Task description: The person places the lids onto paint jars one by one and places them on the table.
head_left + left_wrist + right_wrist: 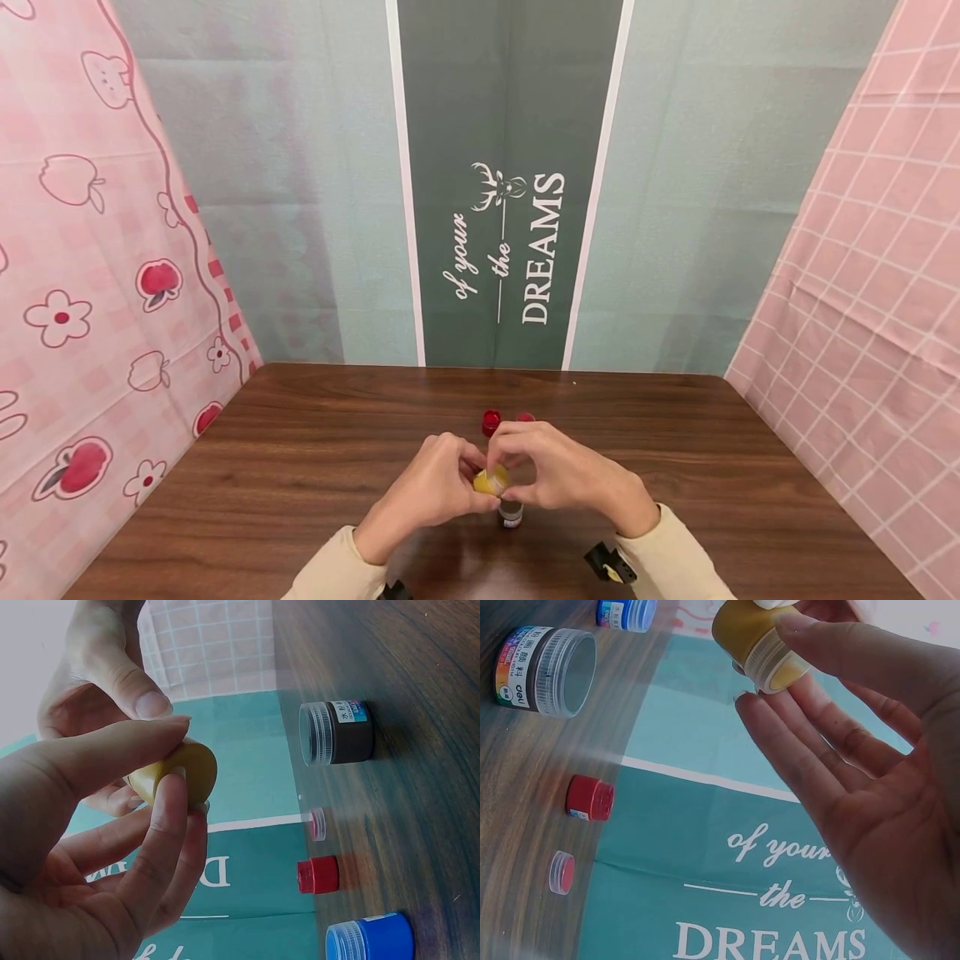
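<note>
Above the table a small jar of yellow paint (491,481) is tilted between the two hands. My left hand (438,483) grips its yellow body, thumb on one side and fingers on the other. At the clear screw lid (771,664), my right hand (558,467) pinches with thumb and fingertips; the lid is on the jar. Close below stands a dark paint jar (351,736) with a clear lid and a printed label. Beyond the hands, an uncapped red paint jar (590,798) stands beside its loose, red-stained lid (561,872).
A blue paint jar (384,939) with a clear lid stands on the brown wooden table (337,433); the left hand hides it in the head view. A green printed cloth (510,100) hangs behind the table, with pink cloths (862,333) at the sides.
</note>
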### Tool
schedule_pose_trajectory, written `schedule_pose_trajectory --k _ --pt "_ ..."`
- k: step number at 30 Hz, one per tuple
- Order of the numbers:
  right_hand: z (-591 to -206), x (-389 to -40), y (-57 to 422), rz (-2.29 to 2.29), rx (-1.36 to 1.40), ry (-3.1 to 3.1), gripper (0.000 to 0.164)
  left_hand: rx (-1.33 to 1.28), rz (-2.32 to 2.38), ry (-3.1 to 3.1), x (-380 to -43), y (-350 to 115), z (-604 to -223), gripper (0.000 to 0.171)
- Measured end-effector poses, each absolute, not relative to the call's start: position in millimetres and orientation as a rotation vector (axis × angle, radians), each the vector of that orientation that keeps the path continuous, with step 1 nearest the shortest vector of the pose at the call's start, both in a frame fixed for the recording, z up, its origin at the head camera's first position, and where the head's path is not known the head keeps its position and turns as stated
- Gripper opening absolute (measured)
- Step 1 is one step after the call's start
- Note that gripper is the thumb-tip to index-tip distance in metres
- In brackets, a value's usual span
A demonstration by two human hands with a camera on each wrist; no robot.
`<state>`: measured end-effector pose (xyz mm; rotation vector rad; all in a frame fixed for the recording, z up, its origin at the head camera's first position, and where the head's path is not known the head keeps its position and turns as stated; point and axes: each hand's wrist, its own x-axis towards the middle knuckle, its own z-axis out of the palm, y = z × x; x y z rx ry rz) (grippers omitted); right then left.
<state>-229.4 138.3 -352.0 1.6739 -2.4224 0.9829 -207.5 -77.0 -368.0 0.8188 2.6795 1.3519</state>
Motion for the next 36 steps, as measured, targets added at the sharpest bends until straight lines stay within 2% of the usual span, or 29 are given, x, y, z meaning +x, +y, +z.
schedule_pose_trajectory --k 22,30,36 --pt "-351.7 -226.5 136.3 0.979 1.584 -2.495 0.022 0.811 1.386 2.680 -204.4 -77.1 -368.0 0.018" --pt "-350.3 -226.5 135.5 0.916 1.578 -2.431 0.022 0.824 1.376 2.737 -204.7 -76.5 -365.7 0.015" --pt "-350.4 -230.6 134.8 0.838 1.541 -2.253 0.024 0.851 1.367 2.805 -211.2 -82.7 -362.3 0.021"
